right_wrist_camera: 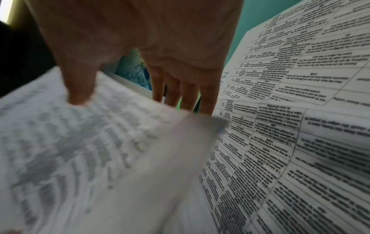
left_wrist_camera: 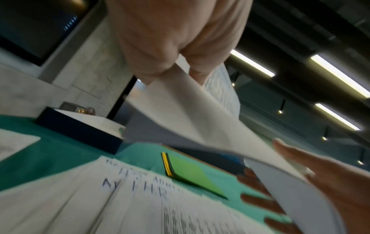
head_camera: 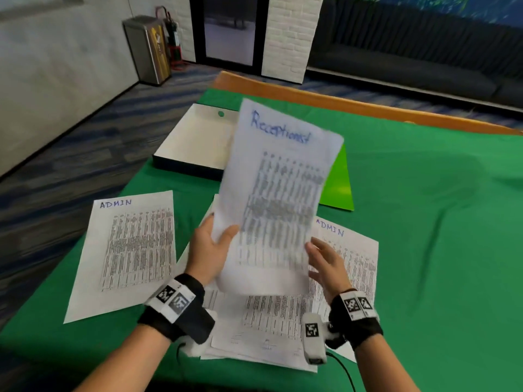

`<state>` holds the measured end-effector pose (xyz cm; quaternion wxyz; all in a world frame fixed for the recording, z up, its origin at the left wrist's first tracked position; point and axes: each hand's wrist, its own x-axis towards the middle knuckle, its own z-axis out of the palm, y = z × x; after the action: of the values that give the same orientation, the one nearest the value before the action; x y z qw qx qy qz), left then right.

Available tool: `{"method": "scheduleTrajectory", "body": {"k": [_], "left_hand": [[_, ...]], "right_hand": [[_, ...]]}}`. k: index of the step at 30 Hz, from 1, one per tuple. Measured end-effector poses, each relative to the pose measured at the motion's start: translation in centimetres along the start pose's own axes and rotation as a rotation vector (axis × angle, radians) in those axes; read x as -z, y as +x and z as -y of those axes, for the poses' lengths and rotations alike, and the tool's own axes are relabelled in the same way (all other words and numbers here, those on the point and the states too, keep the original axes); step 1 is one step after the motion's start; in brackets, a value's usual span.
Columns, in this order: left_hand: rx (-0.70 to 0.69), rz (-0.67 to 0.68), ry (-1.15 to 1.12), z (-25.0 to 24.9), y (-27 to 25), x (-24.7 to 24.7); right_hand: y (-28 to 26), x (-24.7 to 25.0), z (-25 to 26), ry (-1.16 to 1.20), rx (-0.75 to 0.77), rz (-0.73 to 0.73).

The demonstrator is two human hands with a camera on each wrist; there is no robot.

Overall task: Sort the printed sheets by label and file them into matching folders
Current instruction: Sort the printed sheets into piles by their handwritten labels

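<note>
A printed sheet headed "Receptionist" (head_camera: 277,193) is lifted above the table, blurred from motion. My left hand (head_camera: 222,227) pinches its lower left edge, thumb on the printed face. My right hand (head_camera: 312,258) holds the lower right edge, thumb on top (right_wrist_camera: 80,95) and straight fingers (right_wrist_camera: 206,98) underneath. An "ADMIN" sheet (head_camera: 127,258) lies alone on the left. Another "ADMIN" sheet (head_camera: 356,264) lies on the right, and a loose pile of sheets (head_camera: 268,321) sits under my hands. Green folders (head_camera: 338,188) lie stacked behind the lifted sheet, partly hidden.
An open shallow white box with dark sides (head_camera: 192,142) stands at the table's far left. Green cloth (head_camera: 424,193) covers the table, with a wooden edge (head_camera: 311,93) at the back. The right half of the cloth is bare. A metal bin (head_camera: 147,49) stands by the wall.
</note>
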<state>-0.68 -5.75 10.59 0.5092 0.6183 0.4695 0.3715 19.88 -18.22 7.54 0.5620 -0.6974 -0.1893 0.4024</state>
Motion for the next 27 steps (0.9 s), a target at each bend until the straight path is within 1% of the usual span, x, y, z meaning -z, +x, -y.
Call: {"method": "scheduleTrajectory", "body": {"k": [2, 4, 9, 11, 13, 17, 20, 22, 24, 27], "left_hand": [[0.05, 0.131, 0.056, 1.9, -0.1, -1.4], [0.086, 0.217, 0.168, 3.5, 0.2, -2.5], [0.137, 0.306, 0.56, 7.5, 2.5, -3.2], [0.185, 0.34, 0.701, 8.9, 3.4, -3.2], [0.24, 0.33, 0.758, 9.5, 3.6, -3.7], [0.28, 0.265, 0.814, 10.1, 3.4, -4.8], [0.323, 0.24, 0.783, 10.1, 3.2, -5.3], [0.288, 0.211, 0.79, 10.0, 2.7, -5.6], [0.205, 0.184, 0.796, 10.0, 2.0, -5.8], [0.141, 0.19, 0.764, 10.2, 1.1, -5.9]], "right_hand": [[-0.2, 0.3, -0.4, -0.044, -0.006, -0.01], [-0.5, 1.3, -1.0, -0.067, -0.02, -0.076], [-0.2, 5.9, -4.8, -0.129, -0.135, -0.298], [-0.3, 7.4, -6.3, -0.167, -0.169, -0.346], [-0.6, 8.2, -7.0, -0.154, -0.197, -0.381], [-1.1, 9.1, -8.1, -0.104, -0.234, -0.43], [-1.2, 9.2, -8.8, -0.088, -0.237, -0.448], [-1.2, 9.2, -9.0, -0.066, -0.237, -0.456], [-1.0, 9.1, -9.2, -0.044, -0.235, -0.465], [-0.9, 9.0, -9.5, -0.042, -0.24, -0.467]]}}
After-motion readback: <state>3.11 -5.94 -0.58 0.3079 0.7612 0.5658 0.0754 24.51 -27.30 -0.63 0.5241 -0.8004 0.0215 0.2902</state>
